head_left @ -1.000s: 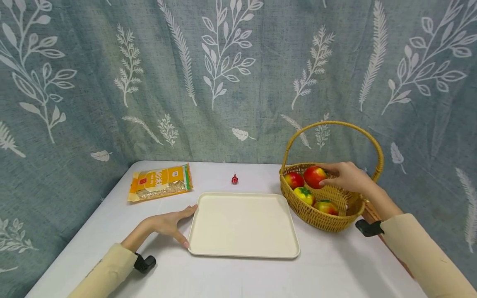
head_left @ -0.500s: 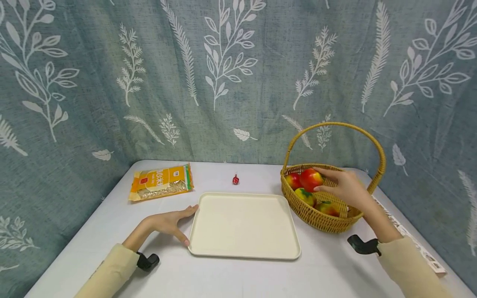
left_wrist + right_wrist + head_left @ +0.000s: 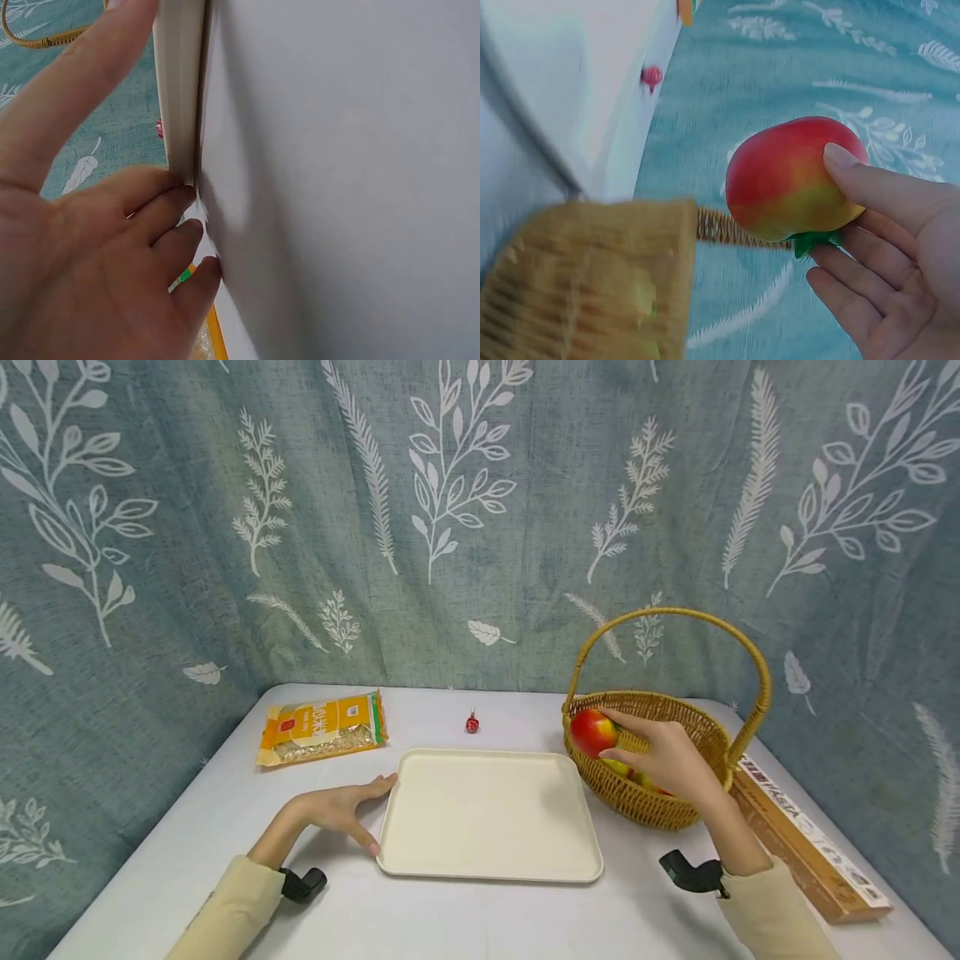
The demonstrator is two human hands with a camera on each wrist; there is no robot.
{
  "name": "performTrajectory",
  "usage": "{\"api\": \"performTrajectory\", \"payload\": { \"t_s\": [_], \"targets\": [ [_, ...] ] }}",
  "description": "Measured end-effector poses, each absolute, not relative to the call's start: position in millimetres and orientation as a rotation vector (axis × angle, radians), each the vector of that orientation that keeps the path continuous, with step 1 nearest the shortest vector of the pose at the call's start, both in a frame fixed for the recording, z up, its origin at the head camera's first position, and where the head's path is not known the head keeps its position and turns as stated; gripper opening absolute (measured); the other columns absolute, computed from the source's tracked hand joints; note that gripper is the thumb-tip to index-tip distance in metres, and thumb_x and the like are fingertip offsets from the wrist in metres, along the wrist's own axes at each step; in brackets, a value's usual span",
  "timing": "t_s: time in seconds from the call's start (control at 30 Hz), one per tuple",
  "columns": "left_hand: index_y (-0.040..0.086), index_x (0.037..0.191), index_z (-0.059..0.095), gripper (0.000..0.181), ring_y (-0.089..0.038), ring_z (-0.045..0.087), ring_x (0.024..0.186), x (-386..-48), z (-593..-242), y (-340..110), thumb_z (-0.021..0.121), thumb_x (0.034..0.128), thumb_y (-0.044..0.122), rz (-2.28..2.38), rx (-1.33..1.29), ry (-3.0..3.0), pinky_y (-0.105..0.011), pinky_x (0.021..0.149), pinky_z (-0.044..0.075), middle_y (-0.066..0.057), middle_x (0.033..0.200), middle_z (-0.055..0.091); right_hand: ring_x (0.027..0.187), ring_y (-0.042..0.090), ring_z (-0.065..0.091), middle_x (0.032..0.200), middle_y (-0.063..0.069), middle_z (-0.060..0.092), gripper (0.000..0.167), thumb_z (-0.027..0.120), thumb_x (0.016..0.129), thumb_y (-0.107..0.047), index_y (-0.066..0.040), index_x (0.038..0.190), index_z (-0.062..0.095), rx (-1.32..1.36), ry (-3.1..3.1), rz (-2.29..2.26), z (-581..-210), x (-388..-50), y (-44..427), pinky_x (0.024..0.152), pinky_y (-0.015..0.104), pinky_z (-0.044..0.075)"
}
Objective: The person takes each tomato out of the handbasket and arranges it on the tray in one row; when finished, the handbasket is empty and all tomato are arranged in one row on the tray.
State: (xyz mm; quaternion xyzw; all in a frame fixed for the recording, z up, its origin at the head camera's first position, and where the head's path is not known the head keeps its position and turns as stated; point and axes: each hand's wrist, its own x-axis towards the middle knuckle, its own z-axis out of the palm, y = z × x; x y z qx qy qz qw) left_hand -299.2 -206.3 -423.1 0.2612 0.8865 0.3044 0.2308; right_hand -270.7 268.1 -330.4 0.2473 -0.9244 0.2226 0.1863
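My right hand (image 3: pixel 663 756) pinches a red-and-yellow fruit (image 3: pixel 593 732) between thumb and fingers, over the left side of the wicker basket (image 3: pixel 652 812). In the right wrist view, the fruit (image 3: pixel 791 180) has a green leafy cap underneath, close to my fingers. Below the hand, yellowish fruit (image 3: pixel 617 767) shows inside the basket, partly hidden. My left hand (image 3: pixel 333 810) lies at the left edge of the cream tray (image 3: pixel 491 814), thumb and fingers spread apart and touching the rim. Seen from the left wrist, the fingertips (image 3: pixel 180 199) rest against the tray's side (image 3: pixel 180 90).
An orange bag of grain (image 3: pixel 324 728) lies at the back left. Behind the tray sits a small red ornament (image 3: pixel 472 723). Right of the basket is a long brown pasta box (image 3: pixel 806 839). The basket's tall handle (image 3: pixel 675 612) arches above its bowl; a patterned curtain hangs behind the table.
My right hand has moved left with the fruit, from over the basket's middle to its left rim. More of the pasta box shows now. The left hand stays at the tray.
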Motion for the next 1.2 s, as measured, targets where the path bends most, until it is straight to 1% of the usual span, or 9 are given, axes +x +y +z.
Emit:
{"api": "performTrajectory", "payload": {
  "t_s": [0.33, 0.43, 0.53, 0.57, 0.6, 0.67, 0.77, 0.83, 1.2],
  "targets": [
    [0.002, 0.153, 0.016, 0.115, -0.04, 0.007, 0.144, -298, -424, -206, 0.088, 0.068, 0.03, 0.833, 0.717, 2.446, -0.057, 0.114, 0.01, -0.026, 0.157, 0.008, 0.061, 0.014, 0.051, 0.095, 0.008, 0.072, 0.06, 0.081, 0.078, -0.024, -0.013, 0.134, 0.06, 0.798, -2.592, 0.698, -344, -273, 224, 0.065, 0.032, 0.048],
    [0.001, 0.153, 0.016, 0.116, -0.04, 0.007, 0.144, -299, -424, -206, 0.088, 0.0675, 0.031, 0.831, 0.718, 2.448, -0.056, 0.114, 0.01, -0.026, 0.157, 0.008, 0.063, 0.01, 0.048, 0.083, -0.003, 0.068, 0.061, 0.081, 0.078, -0.025, -0.014, 0.134, 0.06, 0.832, -2.589, 0.716, -346, -275, 212, 0.064, 0.029, 0.046],
    [0.001, 0.153, 0.017, 0.116, -0.04, 0.008, 0.144, -299, -423, -205, 0.088, 0.0673, 0.03, 0.824, 0.718, 2.457, -0.056, 0.114, 0.011, -0.027, 0.157, 0.009, 0.055, 0.01, 0.03, 0.061, -0.01, 0.039, 0.061, 0.081, 0.078, -0.024, -0.016, 0.134, 0.06, 0.859, -2.598, 0.745, -347, -276, 200, 0.054, 0.026, 0.033],
    [0.001, 0.153, 0.017, 0.116, -0.04, 0.008, 0.144, -299, -423, -205, 0.088, 0.0672, 0.031, 0.822, 0.715, 2.459, -0.056, 0.114, 0.011, -0.026, 0.157, 0.009, 0.055, 0.009, 0.029, 0.061, -0.01, 0.041, 0.061, 0.082, 0.078, -0.024, -0.016, 0.134, 0.06, 0.867, -2.597, 0.751, -347, -277, 196, 0.053, 0.025, 0.033],
    [0.001, 0.153, 0.017, 0.116, -0.04, 0.008, 0.144, -299, -422, -204, 0.089, 0.067, 0.031, 0.819, 0.716, 2.462, -0.056, 0.114, 0.011, -0.026, 0.157, 0.009, 0.054, 0.01, 0.028, 0.062, -0.009, 0.046, 0.061, 0.082, 0.077, -0.024, -0.016, 0.134, 0.06, 0.879, -2.595, 0.759, -348, -278, 192, 0.051, 0.025, 0.032],
    [0.001, 0.153, 0.017, 0.116, -0.04, 0.009, 0.144, -299, -422, -204, 0.089, 0.0669, 0.031, 0.812, 0.718, 2.468, -0.056, 0.114, 0.011, -0.026, 0.157, 0.01, 0.056, 0.01, 0.044, 0.076, -0.003, 0.066, 0.061, 0.082, 0.077, -0.023, -0.015, 0.133, 0.06, 0.909, -2.589, 0.775, -350, -279, 184, 0.056, 0.024, 0.043],
    [0.0, 0.153, 0.017, 0.117, -0.04, 0.009, 0.144, -299, -422, -203, 0.089, 0.0665, 0.031, 0.811, 0.727, 2.47, -0.056, 0.114, 0.011, -0.025, 0.157, 0.01, 0.086, 0.021, 0.067, 0.117, 0.008, 0.068, 0.06, 0.081, 0.078, -0.022, -0.015, 0.133, 0.061, 0.951, -2.577, 0.781, -356, -282, 175, 0.076, 0.035, 0.055],
    [0.0, 0.153, 0.016, 0.117, -0.04, 0.009, 0.144, -300, -422, -203, 0.089, 0.0663, 0.031, 0.813, 0.726, 2.472, -0.056, 0.114, 0.011, -0.025, 0.157, 0.01, 0.107, 0.026, 0.064, 0.122, 0.007, 0.066, 0.059, 0.081, 0.078, -0.021, -0.014, 0.133, 0.061, 0.985, -2.567, 0.778, -359, -284, 168, 0.085, 0.041, 0.054],
    [0.002, 0.153, 0.017, 0.117, -0.039, 0.01, 0.144, -300, -422, -204, 0.089, 0.066, 0.032, 0.814, 0.714, 2.471, -0.055, 0.114, 0.011, -0.023, 0.158, 0.011, 0.112, 0.021, 0.062, 0.122, 0.007, 0.066, 0.056, 0.08, 0.08, -0.018, -0.013, 0.132, 0.061, 1.054, -2.674, 0.802, -379, -288, 129, 0.091, 0.038, 0.051]
  ]
}}
